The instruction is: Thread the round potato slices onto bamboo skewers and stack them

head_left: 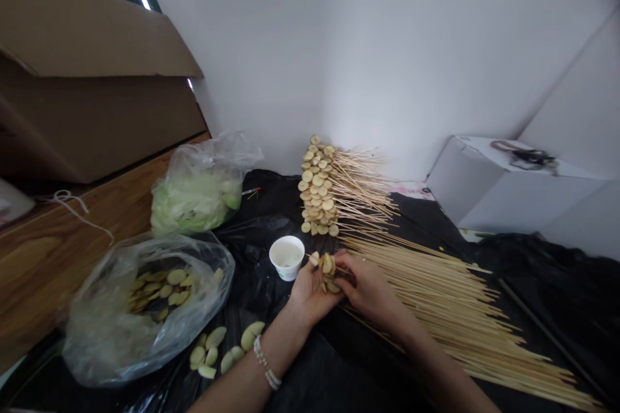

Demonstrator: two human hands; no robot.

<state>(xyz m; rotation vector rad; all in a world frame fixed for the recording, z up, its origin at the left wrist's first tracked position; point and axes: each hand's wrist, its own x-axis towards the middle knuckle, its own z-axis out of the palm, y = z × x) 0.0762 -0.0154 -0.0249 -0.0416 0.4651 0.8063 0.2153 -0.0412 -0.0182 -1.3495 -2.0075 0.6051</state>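
Observation:
My left hand [308, 292] is closed round a few pale potato slices [327, 264] at the middle of the black-covered table. My right hand [369, 284] is closed on a bamboo skewer [314, 257] that runs through those slices, its tip pointing left. Both hands meet just right of a small white cup [287, 257]. Behind them lies a stack of finished skewers [320, 190] loaded with slices. A large heap of bare bamboo skewers [460, 310] spreads to the right of my right hand.
A clear bag of potato slices [145, 300] lies at the left, with loose slices [217, 345] in front of it. A bag of green leaves [198, 193] sits behind. Cardboard boxes [87, 77] stand on a wooden shelf at the left, a white box [504, 193] at the right.

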